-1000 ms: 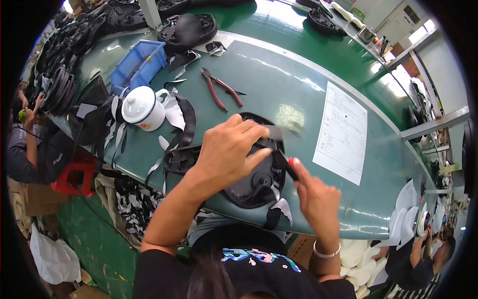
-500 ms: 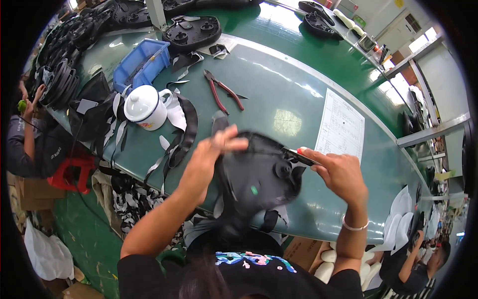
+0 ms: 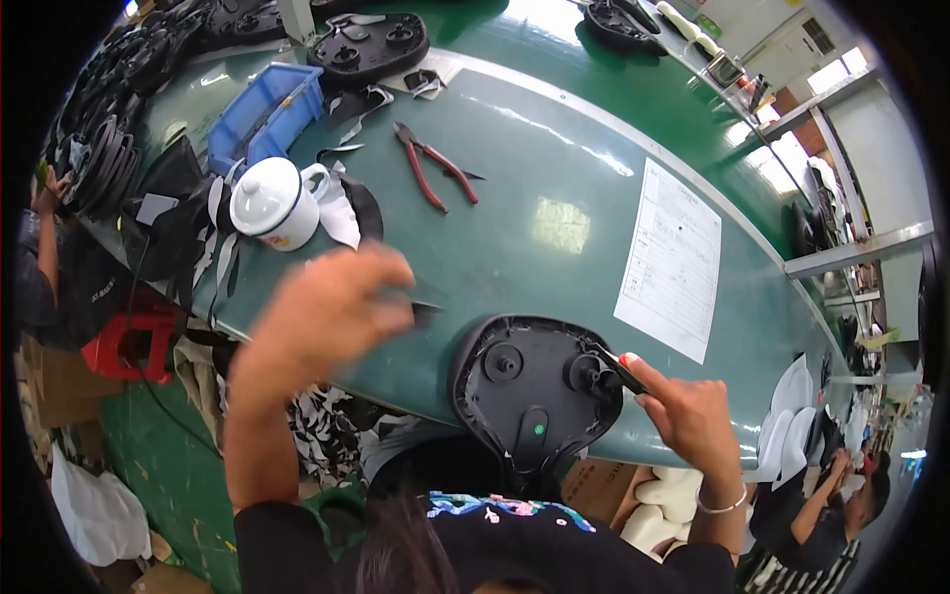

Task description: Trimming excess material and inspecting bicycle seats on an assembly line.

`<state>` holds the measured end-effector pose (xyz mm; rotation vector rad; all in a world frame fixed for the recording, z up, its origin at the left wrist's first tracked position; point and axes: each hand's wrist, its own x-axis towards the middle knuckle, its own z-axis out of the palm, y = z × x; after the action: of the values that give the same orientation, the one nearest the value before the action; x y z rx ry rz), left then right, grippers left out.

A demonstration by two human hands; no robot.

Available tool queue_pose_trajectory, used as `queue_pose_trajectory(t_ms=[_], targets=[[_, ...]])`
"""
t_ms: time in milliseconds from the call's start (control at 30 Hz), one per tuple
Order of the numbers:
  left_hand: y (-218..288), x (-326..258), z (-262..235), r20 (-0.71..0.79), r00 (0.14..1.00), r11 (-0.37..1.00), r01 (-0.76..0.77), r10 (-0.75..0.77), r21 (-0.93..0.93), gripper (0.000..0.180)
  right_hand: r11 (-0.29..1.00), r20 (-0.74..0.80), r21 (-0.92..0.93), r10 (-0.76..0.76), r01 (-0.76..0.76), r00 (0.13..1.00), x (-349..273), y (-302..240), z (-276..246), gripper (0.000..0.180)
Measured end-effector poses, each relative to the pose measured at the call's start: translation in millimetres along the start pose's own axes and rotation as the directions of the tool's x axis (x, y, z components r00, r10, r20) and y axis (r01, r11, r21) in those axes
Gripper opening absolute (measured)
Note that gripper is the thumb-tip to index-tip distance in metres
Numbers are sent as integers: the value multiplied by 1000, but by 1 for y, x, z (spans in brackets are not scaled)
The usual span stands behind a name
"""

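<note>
A black seat [image 3: 536, 391], its plastic underside facing up, rests at the table's near edge with its narrow end toward my body. Round mounts and a small green dot show on it. My right hand [image 3: 691, 421] grips a slim dark-handled tool [image 3: 619, 370], whose thin tip reaches the seat's right rim. Something red shows at a fingertip there. To the left, clear of the seat, my left hand [image 3: 341, 302] is smeared by motion, so its fingers are hard to read. A dark scrap [image 3: 426, 314] appears beside its fingers; whether the hand holds it is unclear.
Red-handled pliers [image 3: 433, 168] lie beyond the seat. A white lidded mug [image 3: 272, 206], a blue bin [image 3: 259, 114] and black scraps stand left. A printed sheet [image 3: 673, 262] lies right. Another seat [image 3: 368, 49] is farther back. Other people sit at both sides.
My left hand has left the seat and swung left. The seat has moved nearer and its underside now faces up more fully. My right hand has come slightly nearer, still gripping the slim tool.
</note>
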<state>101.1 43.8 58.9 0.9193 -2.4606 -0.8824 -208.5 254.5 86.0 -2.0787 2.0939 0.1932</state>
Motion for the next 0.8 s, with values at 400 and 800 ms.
queue_pose_trajectory(t_ms=[400, 800], targets=[[33, 8, 85, 12, 884, 574, 313, -467, -757, 51, 917, -190, 388, -11, 86, 982, 50, 29, 63, 54], [59, -36, 121, -274, 853, 699, 139, -445, -702, 67, 861, -221, 487, 287, -149, 932, 0, -36, 92, 56]])
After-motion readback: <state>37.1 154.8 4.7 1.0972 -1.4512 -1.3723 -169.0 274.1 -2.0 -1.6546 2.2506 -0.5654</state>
